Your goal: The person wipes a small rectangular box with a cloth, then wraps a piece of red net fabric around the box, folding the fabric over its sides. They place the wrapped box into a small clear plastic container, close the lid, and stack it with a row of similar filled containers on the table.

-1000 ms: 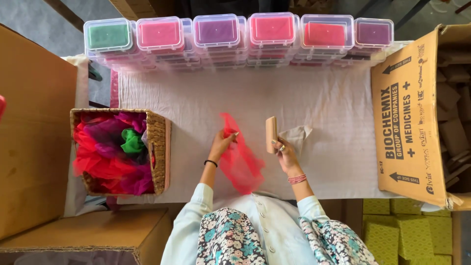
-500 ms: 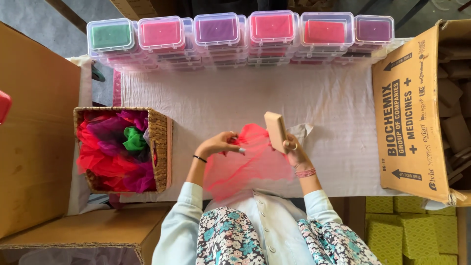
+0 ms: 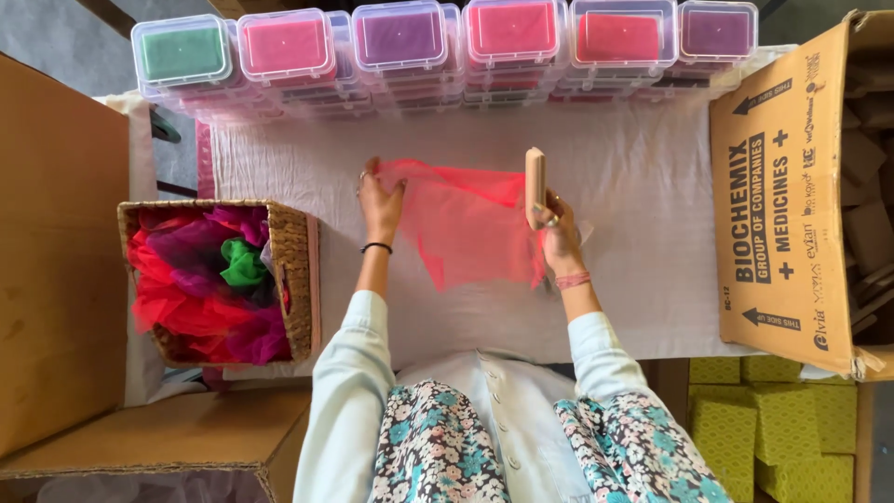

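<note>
A sheer red net cloth [image 3: 461,224] is stretched flat over the white table cover [image 3: 633,233] between my two hands. My left hand [image 3: 380,200] pinches its upper left corner. My right hand [image 3: 554,233] grips the cloth's right edge together with a small light wooden block [image 3: 535,186] that stands upright in my fingers. A thin black band sits on my left wrist and a pink band on my right.
A wicker basket [image 3: 296,279] full of red, purple and green net cloths stands at the left. A row of clear lidded boxes [image 3: 400,37] with coloured contents lines the far edge. An open cardboard carton [image 3: 792,186] stands at the right, with yellow-green boxes [image 3: 792,419] below it.
The red cloth hung bunched between my hands before. Both hands have moved apart and away from me, and the cloth is now spread wide over the table cover.
</note>
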